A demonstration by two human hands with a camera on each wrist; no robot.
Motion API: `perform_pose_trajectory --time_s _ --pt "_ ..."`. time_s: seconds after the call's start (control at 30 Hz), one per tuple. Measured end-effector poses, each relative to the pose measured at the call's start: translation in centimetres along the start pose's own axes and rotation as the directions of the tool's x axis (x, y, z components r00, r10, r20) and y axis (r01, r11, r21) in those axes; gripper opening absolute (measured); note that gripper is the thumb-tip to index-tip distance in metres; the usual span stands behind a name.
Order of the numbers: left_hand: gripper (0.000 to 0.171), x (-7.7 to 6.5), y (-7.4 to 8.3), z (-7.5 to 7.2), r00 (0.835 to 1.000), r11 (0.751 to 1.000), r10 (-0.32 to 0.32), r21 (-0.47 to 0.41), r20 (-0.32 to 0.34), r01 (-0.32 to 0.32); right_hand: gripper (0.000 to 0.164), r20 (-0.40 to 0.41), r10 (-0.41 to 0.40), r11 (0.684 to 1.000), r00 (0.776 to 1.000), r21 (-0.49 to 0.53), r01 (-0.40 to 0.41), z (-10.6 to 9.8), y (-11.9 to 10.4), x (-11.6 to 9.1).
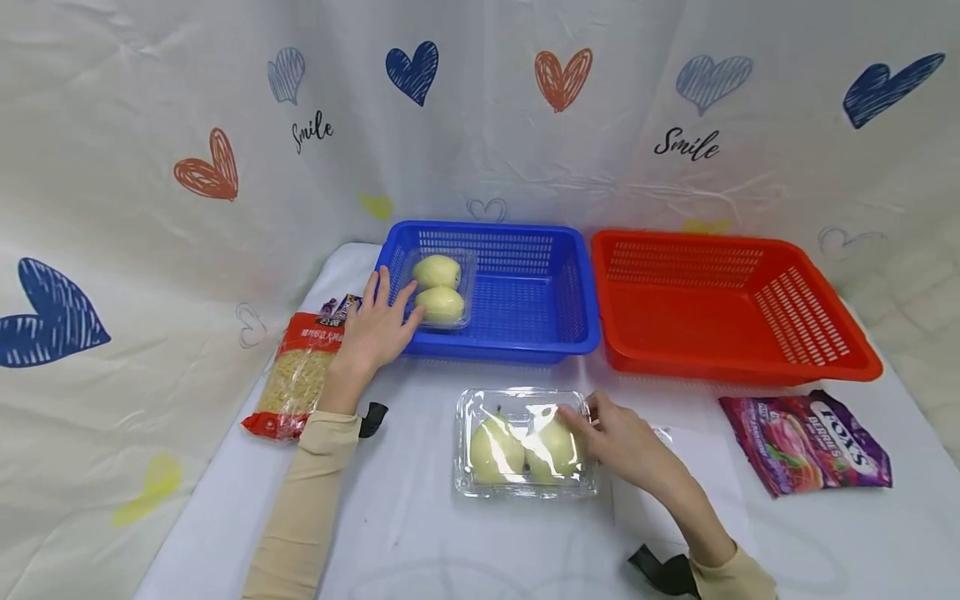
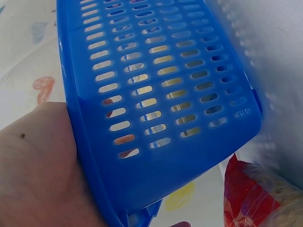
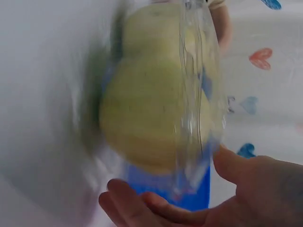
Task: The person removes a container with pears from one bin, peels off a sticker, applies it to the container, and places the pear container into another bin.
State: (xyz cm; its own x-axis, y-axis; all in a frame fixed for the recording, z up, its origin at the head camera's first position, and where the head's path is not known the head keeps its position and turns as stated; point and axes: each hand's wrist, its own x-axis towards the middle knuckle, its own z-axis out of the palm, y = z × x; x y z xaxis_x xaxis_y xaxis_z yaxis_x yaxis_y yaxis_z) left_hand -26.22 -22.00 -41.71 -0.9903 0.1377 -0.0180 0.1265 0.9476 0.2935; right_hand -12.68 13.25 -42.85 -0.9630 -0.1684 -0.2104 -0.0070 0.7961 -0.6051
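In the head view, my right hand (image 1: pixel 626 442) is at the right end of a clear plastic box (image 1: pixel 465 442) holding two pale yellow-green pears (image 1: pixel 497 452). A thumb lies against one face of the box in the right wrist view, with fingers curled at its end; the box is blurred there. My left hand (image 1: pixel 375 327) reaches over the left rim of a blue basket (image 1: pixel 525 346), fingers spread beside a second clear box of two pears (image 1: pixel 441 305) inside. From the left wrist view, those fingertips are hidden behind the basket wall.
A red basket (image 1: pixel 678 312) adjoins the blue one. A bag of pasta (image 1: pixel 300 375) lies left, beside small dark wrappers (image 1: pixel 347 305). On the right is a purple Fox's Berries bag (image 1: pixel 810 442). A patterned curtain (image 1: pixel 487 125) hangs behind the table.
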Motion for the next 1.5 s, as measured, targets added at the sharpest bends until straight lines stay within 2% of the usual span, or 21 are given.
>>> perform_pose_trajectory --time_s 0.1,0.17,0.23,0.3,0.4,0.5,0.67,0.87,1.07,1.27,1.5 --pt "0.065 0.1 -0.1 0.1 1.0 1.0 0.007 0.0 0.003 -0.007 0.041 -0.025 -0.086 0.996 0.996 0.004 0.086 -1.4 1.9 -0.7" --pt "0.065 0.2 0.0 0.1 1.0 1.0 0.019 -0.006 0.0 -0.019 0.035 -0.078 -0.123 0.992 0.989 -0.032 0.121 -2.5 3.7 -1.3" --pt "0.065 0.3 -0.1 0.1 1.0 1.0 0.023 -0.008 -0.005 -0.023 0.035 -0.136 -0.118 0.991 0.984 -0.08 0.108 -3.5 5.5 -2.1" --pt "0.065 0.4 -0.1 0.0 1.0 1.0 0.021 -0.007 -0.007 -0.021 0.04 -0.168 -0.079 0.988 0.983 -0.141 0.056 -4.1 7.1 -2.8" --pt "0.066 0.3 -0.4 -0.2 1.0 1.0 0.014 -0.006 0.007 -0.014 0.048 -0.17 -0.011 0.979 0.985 -0.202 -0.024 -4.0 8.9 -3.3" --pt "0.066 0.3 -0.6 -0.4 1.0 1.0 0.014 -0.008 0.018 -0.014 0.046 -0.163 -0.008 0.98 0.987 -0.198 -0.025 -3.4 10.0 -3.2" --pt "0.067 0.3 -1.1 -0.7 1.0 1.0 0.004 0.005 0.026 -0.005 0.05 -0.181 -0.04 0.984 0.983 -0.179 0.008 -2.5 10.3 -2.2" --pt "0.066 0.3 -0.9 -0.4 0.999 1.0 0.004 -0.017 0.035 -0.003 0.047 -0.175 -0.026 0.975 0.984 -0.221 -0.014 -2.2 10.5 -1.5" --pt "0.066 0.4 -0.3 -0.3 1.0 1.0 0.013 -0.025 0.027 -0.012 0.047 -0.179 -0.024 0.989 0.984 -0.151 -0.004 -2.1 10.6 -1.7" --pt "0.065 0.6 -0.1 -0.3 1.0 1.0 0.011 -0.028 0.028 -0.011 0.035 -0.162 -0.034 0.983 0.986 -0.184 0.003 -1.8 10.6 -1.7" --pt "0.065 0.4 -0.4 -0.3 1.0 1.0 0.006 -0.015 0.024 -0.006 0.024 -0.144 -0.096 0.977 0.985 -0.201 0.066 -1.6 10.3 -1.8"
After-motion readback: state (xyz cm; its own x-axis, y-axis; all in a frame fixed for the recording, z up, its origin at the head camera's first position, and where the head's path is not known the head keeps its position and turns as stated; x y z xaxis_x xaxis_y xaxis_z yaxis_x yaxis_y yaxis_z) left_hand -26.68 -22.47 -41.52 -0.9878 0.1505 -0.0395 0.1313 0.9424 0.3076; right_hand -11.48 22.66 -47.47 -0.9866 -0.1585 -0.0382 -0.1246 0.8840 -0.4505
